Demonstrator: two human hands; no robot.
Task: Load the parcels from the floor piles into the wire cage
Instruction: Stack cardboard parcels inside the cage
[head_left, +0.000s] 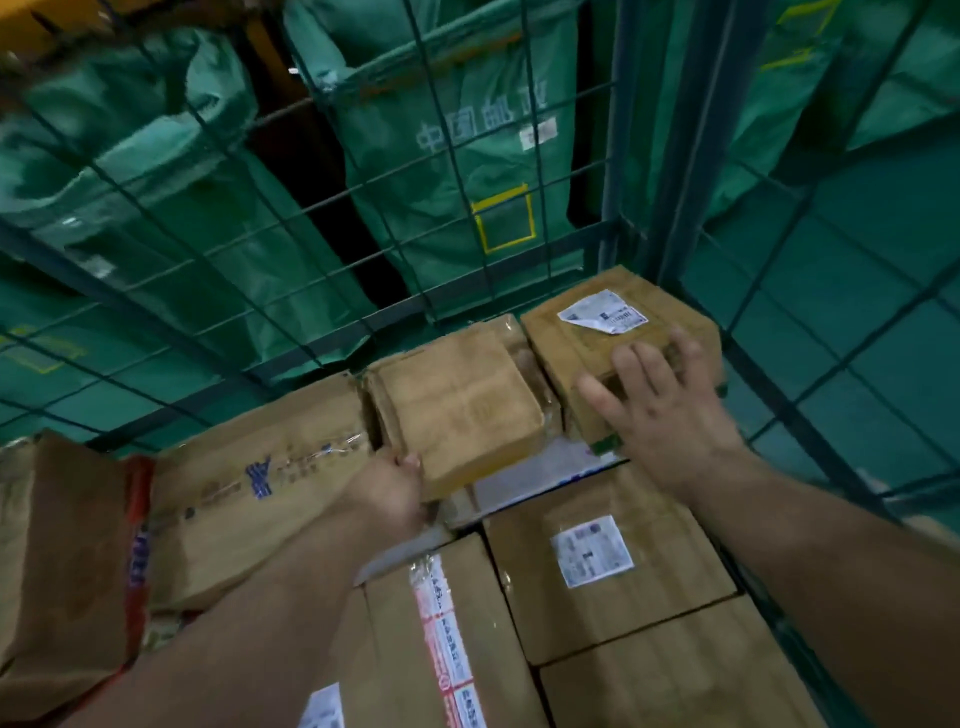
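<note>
Inside the green wire cage (540, 171) lie several cardboard parcels. My left hand (395, 488) grips the near left corner of a small plain brown box (457, 410) lying on top of the stack. My right hand (660, 400) rests flat with spread fingers on a second small box (582, 332) that bears a white label, pushed into the cage's far right corner. Under them sit larger boxes: a long one with blue print (249, 483), one with a white label (602, 566) and one with red-and-white tape (447, 634).
Green mail sacks (441, 145) hang or stand behind the cage's back mesh and beyond its right side. A brown paper sack with a red strip (67, 561) lies at the left. The cage's right wall (810, 415) runs close beside my right arm.
</note>
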